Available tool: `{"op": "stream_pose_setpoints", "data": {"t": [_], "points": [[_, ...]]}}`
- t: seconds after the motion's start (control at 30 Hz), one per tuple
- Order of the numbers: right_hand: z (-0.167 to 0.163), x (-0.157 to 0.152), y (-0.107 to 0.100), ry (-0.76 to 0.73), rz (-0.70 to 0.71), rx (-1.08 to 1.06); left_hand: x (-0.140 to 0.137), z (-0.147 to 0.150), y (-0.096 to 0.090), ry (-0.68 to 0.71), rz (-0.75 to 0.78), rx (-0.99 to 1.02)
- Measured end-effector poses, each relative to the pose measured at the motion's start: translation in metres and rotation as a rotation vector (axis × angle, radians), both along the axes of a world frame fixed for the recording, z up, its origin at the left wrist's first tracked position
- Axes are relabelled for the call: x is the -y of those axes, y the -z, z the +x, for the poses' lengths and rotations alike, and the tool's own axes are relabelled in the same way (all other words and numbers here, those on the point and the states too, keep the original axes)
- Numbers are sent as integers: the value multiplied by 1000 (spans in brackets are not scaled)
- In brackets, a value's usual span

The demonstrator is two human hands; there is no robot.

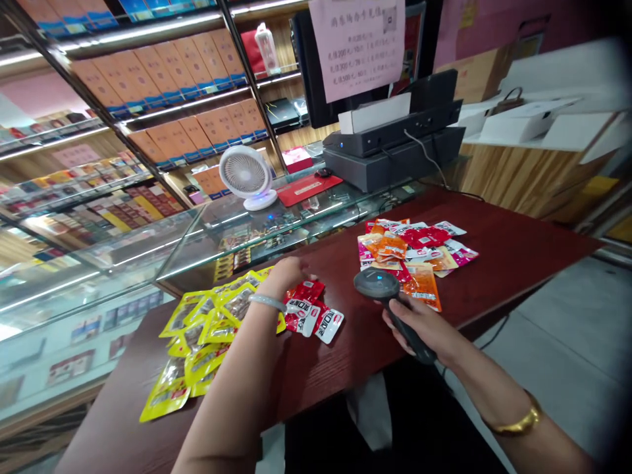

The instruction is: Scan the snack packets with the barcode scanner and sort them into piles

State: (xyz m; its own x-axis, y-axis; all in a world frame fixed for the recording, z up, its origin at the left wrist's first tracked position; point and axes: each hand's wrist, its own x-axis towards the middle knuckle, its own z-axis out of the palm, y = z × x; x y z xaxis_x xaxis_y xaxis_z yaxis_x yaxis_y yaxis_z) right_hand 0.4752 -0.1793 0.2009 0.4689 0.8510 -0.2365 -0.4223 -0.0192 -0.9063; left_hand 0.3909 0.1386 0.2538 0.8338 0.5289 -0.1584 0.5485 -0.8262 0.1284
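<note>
Barcode scanner (pixel 376 284) is in the right hand (pixel 428 324), and I see the fingers grasping it around the handle, with the thumb lying along the upper side. Its head points away from the palm, beside the near edge of a mixed pile of packets (pixel 391 247); whether the two are touching, I cannot tell. The left hand (pixel 287 272) is bent over some red-and-white packets (pixel 302 317), which lie on the table (pixel 518 237) under and just beside its fingers. These fingers are partly hidden from me, so I cannot tell if they are pinching a packet or are released.

I count one scanner and at least three red-and-white packets. The yellow packets (pixel 210 332), to the left, are more than six, but they overlap too much for an exact number; the mixed pile is the same.

The scanner is dark grey, with a rounded head, a small blue light on top and a long handle, tilted toward the person's body.
</note>
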Motion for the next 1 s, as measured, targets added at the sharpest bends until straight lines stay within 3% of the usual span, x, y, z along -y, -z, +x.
{"op": "stream_pose_setpoints", "data": {"t": [0.1,0.2,0.5,0.7,0.9,1.0], "points": [[-8,-7,0,-54,0,16,2,-20,6,5,162,-160],[-12,-12,-1,-99,-4,42,10,-28,9,19,232,-199],[-11,-18,0,-112,4,49,47,-18,12,197,235,67],[-7,-14,-4,-69,-8,33,66,-7,15,79,34,176],[-2,-6,-7,-3,-74,-2,69,-1,23,92,-34,261],[0,-3,-3,21,-69,-2,66,16,33,59,-191,401]]}}
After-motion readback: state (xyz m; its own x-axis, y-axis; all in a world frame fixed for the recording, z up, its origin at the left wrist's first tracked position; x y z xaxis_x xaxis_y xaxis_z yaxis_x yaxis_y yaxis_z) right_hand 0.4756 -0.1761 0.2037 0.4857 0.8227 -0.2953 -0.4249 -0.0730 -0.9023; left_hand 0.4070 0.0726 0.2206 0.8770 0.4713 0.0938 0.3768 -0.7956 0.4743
